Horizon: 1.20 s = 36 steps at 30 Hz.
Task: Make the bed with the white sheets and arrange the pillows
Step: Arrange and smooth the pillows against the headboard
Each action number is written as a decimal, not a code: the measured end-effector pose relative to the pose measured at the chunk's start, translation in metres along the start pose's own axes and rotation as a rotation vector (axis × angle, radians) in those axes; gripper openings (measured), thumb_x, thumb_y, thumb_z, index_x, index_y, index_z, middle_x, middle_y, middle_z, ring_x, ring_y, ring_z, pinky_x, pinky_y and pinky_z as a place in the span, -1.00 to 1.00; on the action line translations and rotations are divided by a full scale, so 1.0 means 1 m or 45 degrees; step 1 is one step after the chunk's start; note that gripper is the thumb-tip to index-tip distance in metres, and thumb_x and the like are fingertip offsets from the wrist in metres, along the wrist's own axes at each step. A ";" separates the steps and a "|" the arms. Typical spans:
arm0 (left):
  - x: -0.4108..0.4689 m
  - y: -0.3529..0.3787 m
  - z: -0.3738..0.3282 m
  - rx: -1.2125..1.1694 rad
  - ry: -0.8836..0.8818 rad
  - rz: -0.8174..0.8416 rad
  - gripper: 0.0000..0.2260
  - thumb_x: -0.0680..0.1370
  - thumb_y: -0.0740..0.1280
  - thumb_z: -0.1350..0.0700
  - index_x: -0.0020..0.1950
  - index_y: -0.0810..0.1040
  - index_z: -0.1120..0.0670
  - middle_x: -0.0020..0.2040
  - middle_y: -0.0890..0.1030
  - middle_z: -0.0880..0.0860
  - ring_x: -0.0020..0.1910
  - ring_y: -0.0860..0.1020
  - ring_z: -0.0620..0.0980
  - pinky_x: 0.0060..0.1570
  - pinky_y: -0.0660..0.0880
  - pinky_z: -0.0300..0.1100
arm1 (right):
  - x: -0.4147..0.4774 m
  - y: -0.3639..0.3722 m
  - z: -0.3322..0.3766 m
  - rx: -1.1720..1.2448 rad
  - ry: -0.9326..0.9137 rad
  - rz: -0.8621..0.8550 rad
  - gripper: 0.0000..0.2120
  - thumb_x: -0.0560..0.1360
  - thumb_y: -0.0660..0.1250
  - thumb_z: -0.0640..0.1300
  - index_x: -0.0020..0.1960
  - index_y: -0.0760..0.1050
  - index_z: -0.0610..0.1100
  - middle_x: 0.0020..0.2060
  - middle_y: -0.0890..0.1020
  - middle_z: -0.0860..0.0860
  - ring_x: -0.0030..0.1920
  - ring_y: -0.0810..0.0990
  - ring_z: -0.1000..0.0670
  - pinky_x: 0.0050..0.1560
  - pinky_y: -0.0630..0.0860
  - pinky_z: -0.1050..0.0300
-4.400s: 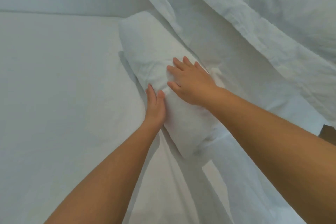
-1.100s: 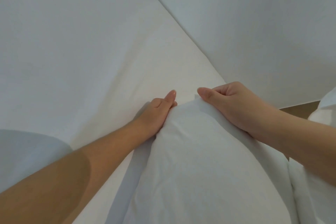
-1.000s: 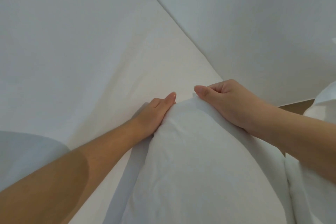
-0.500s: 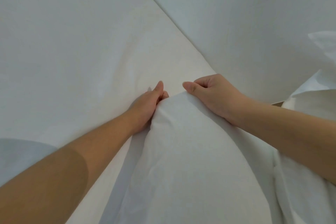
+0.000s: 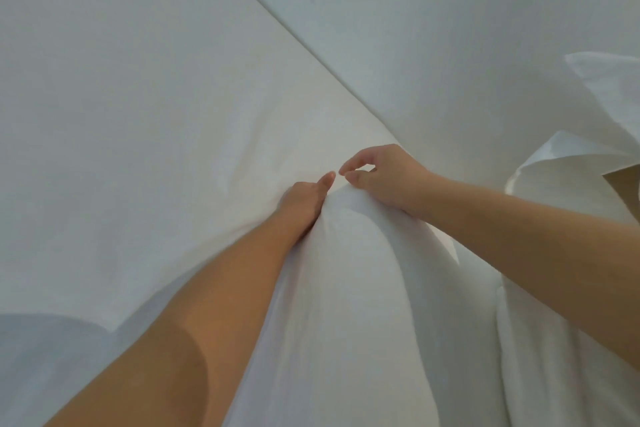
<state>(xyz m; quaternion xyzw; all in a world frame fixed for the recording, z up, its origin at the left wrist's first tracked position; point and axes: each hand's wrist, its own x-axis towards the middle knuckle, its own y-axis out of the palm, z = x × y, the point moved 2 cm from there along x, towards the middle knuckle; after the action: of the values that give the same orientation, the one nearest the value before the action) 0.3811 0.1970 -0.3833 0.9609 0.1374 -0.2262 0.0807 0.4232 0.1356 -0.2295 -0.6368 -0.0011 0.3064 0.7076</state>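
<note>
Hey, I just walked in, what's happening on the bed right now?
A person is positioning a white pillow on the bed, over the smooth white sheet. The left hand grips the pillow's far end from the left, thumb lying on top. The right hand rests on that same end with fingers curled; whether it pinches any fabric is unclear. More white bedding lies bunched to the right, not yet arranged.
</note>
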 end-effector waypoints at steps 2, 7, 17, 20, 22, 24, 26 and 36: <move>0.001 -0.001 0.003 -0.014 0.001 -0.003 -0.43 0.59 0.07 -0.31 -0.13 0.55 0.16 -0.21 0.57 0.05 -0.21 0.50 0.07 -0.15 0.41 -0.10 | 0.004 0.005 0.001 -0.017 -0.021 -0.012 -0.86 0.58 0.29 -0.07 0.01 0.63 0.06 -0.04 0.59 0.17 -0.03 0.51 0.07 -0.03 0.38 0.20; -0.053 -0.012 0.013 -0.384 0.035 0.017 -0.63 0.60 0.07 -0.25 0.24 0.50 -0.12 0.18 0.60 -0.05 0.12 0.56 -0.05 0.20 0.45 -0.06 | -0.004 0.003 0.012 -0.413 -0.117 -0.030 -0.76 0.63 0.16 0.02 0.20 0.54 0.06 0.13 0.53 0.09 0.16 0.49 0.00 0.12 0.37 0.11; -0.187 0.016 0.048 -0.051 0.178 0.066 -0.44 0.65 -0.04 -0.15 0.59 -0.13 -0.02 0.60 -0.12 -0.10 0.55 -0.13 -0.19 0.49 -0.18 -0.25 | -0.036 0.030 0.030 -1.445 -0.311 0.758 -0.54 0.67 -0.17 0.06 0.56 0.06 0.19 0.56 0.08 0.23 0.56 -0.06 0.13 0.52 -0.27 -0.19; -0.196 0.012 0.049 -0.050 0.214 0.107 -0.44 0.65 -0.06 -0.17 0.58 -0.18 -0.04 0.59 -0.17 -0.12 0.54 -0.18 -0.22 0.47 -0.20 -0.28 | -0.049 0.039 0.037 -1.488 -0.440 0.760 -0.54 0.68 -0.18 0.04 0.57 0.04 0.19 0.56 0.00 0.26 0.56 -0.15 0.13 0.50 -0.32 -0.19; -0.213 0.007 0.056 0.017 0.231 0.139 -0.44 0.64 -0.07 -0.18 0.58 -0.20 -0.07 0.58 -0.20 -0.15 0.53 -0.20 -0.25 0.43 -0.23 -0.32 | -0.055 0.042 0.043 -1.500 -0.437 0.772 -0.54 0.67 -0.18 0.03 0.56 0.06 0.20 0.56 0.02 0.26 0.56 -0.13 0.13 0.50 -0.32 -0.18; -0.233 0.006 0.063 0.085 0.253 0.159 -0.43 0.63 -0.08 -0.19 0.58 -0.20 -0.08 0.57 -0.20 -0.17 0.51 -0.21 -0.27 0.40 -0.26 -0.36 | -0.064 0.046 0.045 -1.553 -0.424 0.769 -0.54 0.67 -0.20 0.04 0.56 0.05 0.20 0.56 0.02 0.24 0.57 -0.14 0.11 0.50 -0.32 -0.22; -0.248 0.005 0.071 0.103 0.247 0.161 -0.40 0.60 -0.09 -0.22 0.57 -0.20 -0.07 0.57 -0.20 -0.17 0.52 -0.21 -0.27 0.40 -0.26 -0.37 | -0.073 0.053 0.043 -1.521 -0.511 0.823 -0.54 0.67 -0.17 0.05 0.56 0.07 0.19 0.55 0.01 0.26 0.57 -0.14 0.11 0.50 -0.32 -0.19; -0.284 0.000 0.090 0.132 0.195 0.203 -0.41 0.64 -0.06 -0.19 0.58 -0.18 -0.01 0.59 -0.18 -0.09 0.55 -0.17 -0.19 0.45 -0.24 -0.31 | -0.103 0.047 0.043 -1.464 -0.378 0.711 -0.56 0.68 -0.13 0.08 0.55 0.11 0.18 0.55 0.08 0.26 0.56 -0.05 0.13 0.51 -0.25 -0.22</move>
<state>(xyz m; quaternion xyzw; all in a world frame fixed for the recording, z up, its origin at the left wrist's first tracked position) 0.1002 0.1133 -0.3330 0.9862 0.0544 -0.1519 0.0380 0.3023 0.1295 -0.2237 -0.8408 -0.0969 0.5137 0.1407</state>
